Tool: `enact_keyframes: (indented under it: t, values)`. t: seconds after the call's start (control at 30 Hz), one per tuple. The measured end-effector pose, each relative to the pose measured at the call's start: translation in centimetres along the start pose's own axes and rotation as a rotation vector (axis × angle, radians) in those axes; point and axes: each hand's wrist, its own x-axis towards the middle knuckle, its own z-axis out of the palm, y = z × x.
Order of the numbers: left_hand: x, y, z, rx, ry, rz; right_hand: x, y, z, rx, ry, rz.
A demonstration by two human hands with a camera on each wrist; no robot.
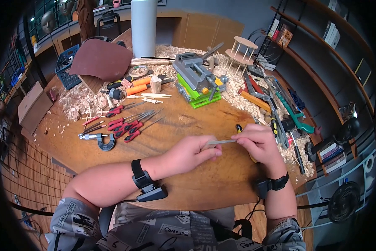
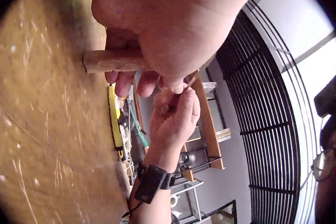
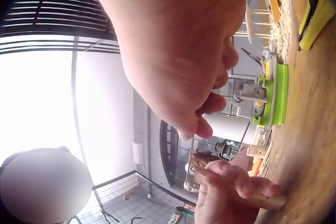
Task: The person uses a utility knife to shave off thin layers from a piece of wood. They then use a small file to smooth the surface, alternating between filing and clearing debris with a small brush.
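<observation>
In the head view my left hand (image 1: 188, 155) grips a wooden stick, whose blunt end (image 2: 113, 61) sticks out below the little finger in the left wrist view. A thin pale strip (image 1: 222, 142) runs from the left fingers across to my right hand (image 1: 258, 142). The right thumb and fingertips pinch the strip's far end, and whether it is part of the stick I cannot tell. Both hands are held over the near part of the wooden table (image 1: 204, 186). In the right wrist view the left hand (image 3: 226, 195) shows around the stick, fingers curled.
A grey vise on a green base (image 1: 198, 85) stands mid-table. Red-handled files (image 1: 127, 125) and a micrometer (image 1: 106, 142) lie at left, by a reddish-brown sheet (image 1: 102, 58). Wood shavings (image 1: 234, 100) and tools, including a green-handled one (image 1: 294, 113), cover the right side.
</observation>
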Motion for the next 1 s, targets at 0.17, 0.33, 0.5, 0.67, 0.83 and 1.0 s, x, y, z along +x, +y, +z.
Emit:
enact_keyframes:
  t: [0.17, 0.33, 0.5, 0.67, 0.83, 1.0]
  values:
    - [-0.1, -0.1, 0.2, -0.018, -0.001, -0.048, 0.0, 0.1, 0.4, 0.002, 0.023, -0.019]
    - [0.0, 0.1, 0.1, 0.004, 0.014, 0.003, -0.1, 0.3, 0.0, 0.035, -0.022, 0.054]
    - [-0.3, 0.0, 0.6, -0.084, 0.009, -0.064, -0.2, 0.2, -0.4, 0.031, -0.081, 0.078]
    - [-0.1, 0.1, 0.5, 0.025, 0.011, 0.001, 0.0, 0.3, -0.2, 0.063, -0.077, 0.073]
    - [-0.2, 0.3, 0.3, 0.027, -0.011, -0.015, -0.3, 0.6, -1.0, 0.089, -0.116, 0.141]
    - [-0.1, 0.4, 0.6, -0.003, -0.007, -0.038, 0.0, 0.2, -0.2, 0.083, -0.105, 0.121]
